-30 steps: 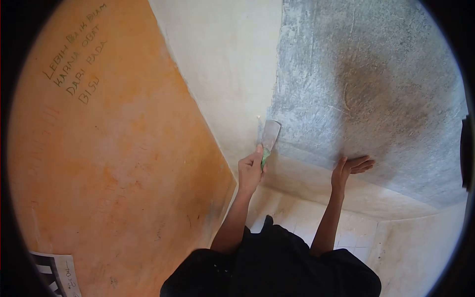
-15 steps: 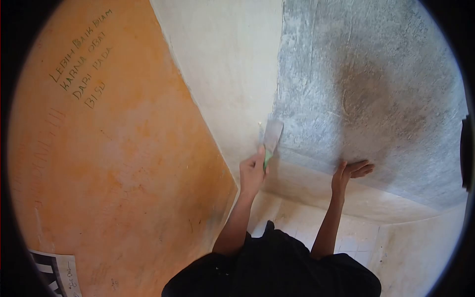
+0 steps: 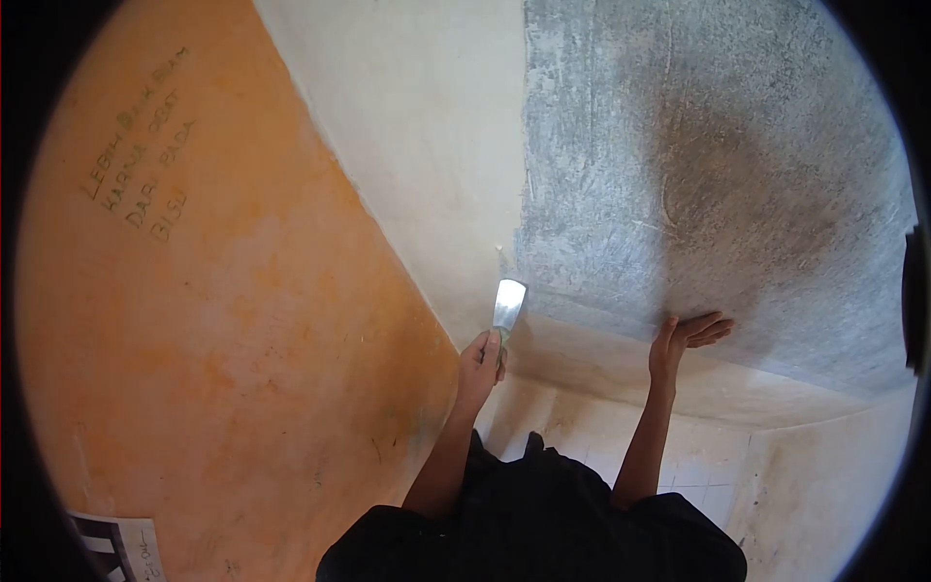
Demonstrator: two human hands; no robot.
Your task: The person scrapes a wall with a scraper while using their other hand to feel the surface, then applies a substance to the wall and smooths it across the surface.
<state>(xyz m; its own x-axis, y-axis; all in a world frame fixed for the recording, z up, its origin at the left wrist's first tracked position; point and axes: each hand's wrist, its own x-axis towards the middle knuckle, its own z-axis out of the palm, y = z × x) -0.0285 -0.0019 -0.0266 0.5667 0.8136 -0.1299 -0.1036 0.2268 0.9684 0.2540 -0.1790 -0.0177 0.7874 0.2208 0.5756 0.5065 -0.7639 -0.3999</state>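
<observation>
My left hand (image 3: 480, 367) is wrapped round the green handle of a putty knife (image 3: 509, 304), whose broad metal blade points up and catches the light. The blade lies over the cream strip of wall (image 3: 427, 145), just below and left of the lower corner of the rough grey surface (image 3: 601, 175). My right hand (image 3: 693, 332) is open, thumb up and fingers stretched out to the right, resting at the lower edge of that grey area. A small pale mark shows on the cream strip above the blade tip.
To the left stands an orange wall (image 3: 262, 339) with handwriting on it. A black and white paper sheet (image 3: 126, 543) sits at its bottom left. Below the grey area runs a cream ledge (image 3: 601, 349), with pale tiles (image 3: 703, 490) lower down.
My left hand has drawn the putty knife down and slightly left, away from the grey edge. My right hand stays in place. The view has shifted a little.
</observation>
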